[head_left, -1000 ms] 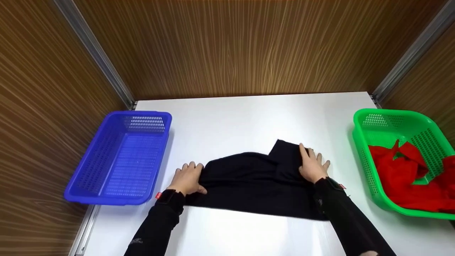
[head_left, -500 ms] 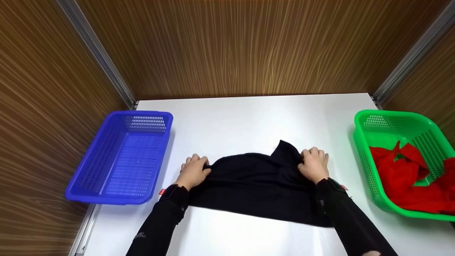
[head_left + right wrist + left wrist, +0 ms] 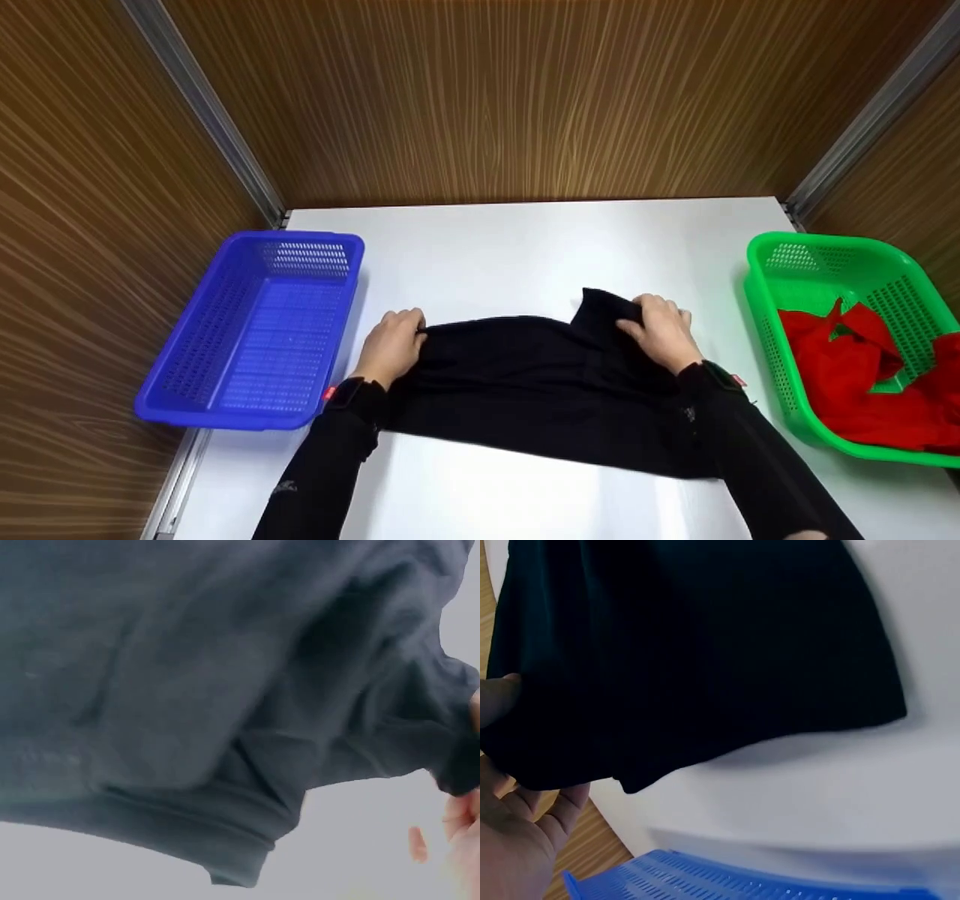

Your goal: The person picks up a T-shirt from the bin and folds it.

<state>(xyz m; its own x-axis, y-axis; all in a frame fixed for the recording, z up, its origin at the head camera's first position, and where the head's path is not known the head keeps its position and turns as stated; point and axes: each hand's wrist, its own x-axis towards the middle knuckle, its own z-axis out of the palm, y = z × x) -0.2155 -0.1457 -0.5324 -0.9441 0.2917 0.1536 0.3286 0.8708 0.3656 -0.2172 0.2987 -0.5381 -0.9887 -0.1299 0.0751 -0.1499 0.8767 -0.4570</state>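
Note:
A black T-shirt [image 3: 517, 390], folded into a long wide strip, lies on the white table [image 3: 487, 255], with a sleeve-like flap sticking out at its far right. My left hand [image 3: 391, 346] pinches its far left corner; in the left wrist view the thumb is on top of the cloth and the fingers [image 3: 566, 814] are beneath it. At the far right my right hand [image 3: 664, 330] grips the edge beside the flap. The right wrist view shows the cloth creased there, with only part of that hand [image 3: 465, 847] at the frame's edge.
On the left stands a blue perforated basket [image 3: 285, 337] with nothing visible in it. A green basket [image 3: 795, 281] at the right holds red cloth [image 3: 840, 382]. Wood-patterned panels [image 3: 487, 105] enclose the table at the back and both sides.
Both hands have gone from lying on the T-shirt to gripping its far corners. They have moved slightly apart and away from me, and the far edge is pulled straighter.

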